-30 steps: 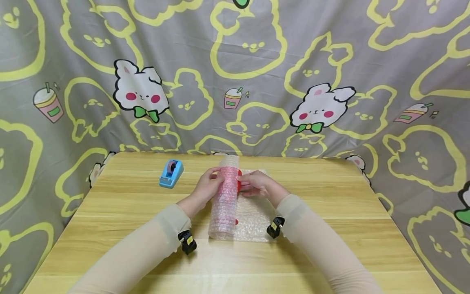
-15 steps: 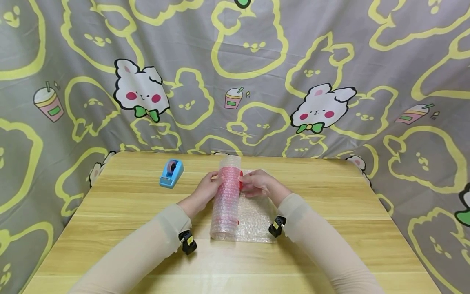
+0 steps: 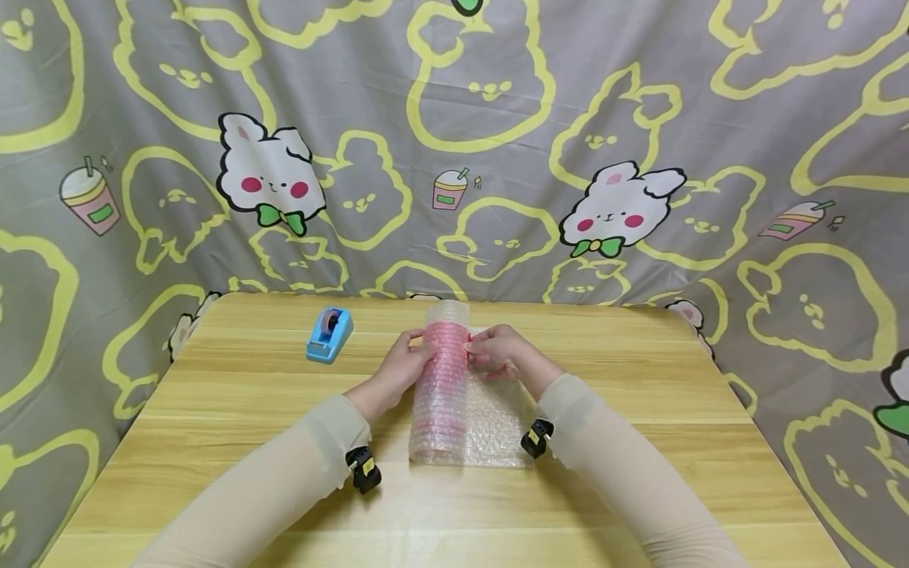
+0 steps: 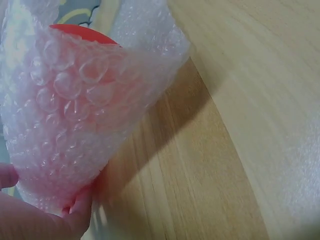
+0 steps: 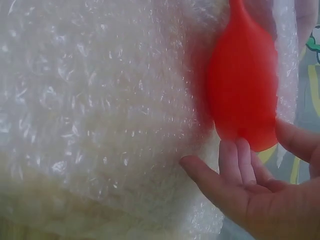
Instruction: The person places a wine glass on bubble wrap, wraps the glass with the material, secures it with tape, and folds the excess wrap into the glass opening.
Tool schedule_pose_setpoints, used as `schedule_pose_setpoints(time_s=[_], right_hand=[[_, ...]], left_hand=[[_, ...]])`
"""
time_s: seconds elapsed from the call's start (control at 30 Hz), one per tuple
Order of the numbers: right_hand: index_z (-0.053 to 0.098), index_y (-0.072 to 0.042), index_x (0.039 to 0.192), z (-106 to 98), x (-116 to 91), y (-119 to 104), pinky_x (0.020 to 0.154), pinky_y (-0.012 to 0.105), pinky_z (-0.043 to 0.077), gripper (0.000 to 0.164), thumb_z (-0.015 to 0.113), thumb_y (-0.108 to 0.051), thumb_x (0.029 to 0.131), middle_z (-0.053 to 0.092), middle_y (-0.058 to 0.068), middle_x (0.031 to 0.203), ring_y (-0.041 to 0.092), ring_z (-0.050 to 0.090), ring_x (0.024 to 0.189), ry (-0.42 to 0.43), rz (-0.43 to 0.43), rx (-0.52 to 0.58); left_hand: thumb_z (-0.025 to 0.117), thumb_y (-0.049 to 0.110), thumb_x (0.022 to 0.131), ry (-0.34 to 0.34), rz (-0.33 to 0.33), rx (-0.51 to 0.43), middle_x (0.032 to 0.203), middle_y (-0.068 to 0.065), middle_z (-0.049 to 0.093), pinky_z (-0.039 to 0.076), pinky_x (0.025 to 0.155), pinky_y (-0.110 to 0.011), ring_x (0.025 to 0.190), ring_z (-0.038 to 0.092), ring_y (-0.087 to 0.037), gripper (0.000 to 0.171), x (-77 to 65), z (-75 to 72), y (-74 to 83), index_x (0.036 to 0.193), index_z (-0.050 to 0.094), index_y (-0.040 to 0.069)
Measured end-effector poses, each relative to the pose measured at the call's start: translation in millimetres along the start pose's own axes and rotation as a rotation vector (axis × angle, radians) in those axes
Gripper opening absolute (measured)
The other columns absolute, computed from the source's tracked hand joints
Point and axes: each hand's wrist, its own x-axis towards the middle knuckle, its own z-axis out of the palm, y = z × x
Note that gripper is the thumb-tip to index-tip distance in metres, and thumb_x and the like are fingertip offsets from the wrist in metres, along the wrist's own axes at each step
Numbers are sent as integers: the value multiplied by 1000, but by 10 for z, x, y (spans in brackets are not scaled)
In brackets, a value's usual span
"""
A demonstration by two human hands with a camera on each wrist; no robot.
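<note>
A sheet of bubble wrap (image 3: 440, 410) is partly rolled around a red utensil (image 5: 243, 75) with a broad, spoon-like head and a narrow neck. Through the plastic layers the red shows as pink. My left hand (image 3: 403, 367) grips the roll's left side, thumb over the top. At the right side, my right hand (image 3: 506, 353) pinches the roll near the utensil's head; in the right wrist view its thumb meets the edge and fingertips touch the head's end. The flat part of the wrap extends right beneath that hand. Most of the handle is hidden inside the roll.
A blue tape dispenser (image 3: 330, 335) with a tape roll stands at the back left of the wooden table (image 3: 639, 379). Behind the table hangs a grey patterned curtain (image 3: 383, 95). Small black cameras sit on both wrists.
The roll has turned and shifted slightly to the right with both hands on it. Less of the red head sticks out, and the red spot near the lower end is now covered.
</note>
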Motion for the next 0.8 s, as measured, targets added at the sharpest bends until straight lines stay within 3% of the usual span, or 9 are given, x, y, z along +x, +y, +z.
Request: schedule_pose_setpoints(time_s=[0.33,0.57,0.8], right_hand=[[55,4,125,16,-3,10,93,59,52,32,64,-10,98,66,20,122,38,61,118,10,-1,33],[40,-3,115,46,-18,13,83,58,55,33,66,-5,95,64,16,106,37,64,108,52,-20,55],[48,-3,108,81,-18,4,74,53,56,19,59,3,95,54,10,99,30,62,92,66,-55,23]], left_hand=[[60,26,102,15,7,16,130,-22,55,54,90,-40,112,61,-32,57,-1,-11,1,150,36,7],[52,26,104,33,8,36,131,-20,55,51,95,-42,114,59,-31,49,-14,-19,-1,149,40,10],[46,12,104,27,44,49,129,-21,55,52,93,-42,112,59,-32,45,-39,-15,8,149,41,10]])
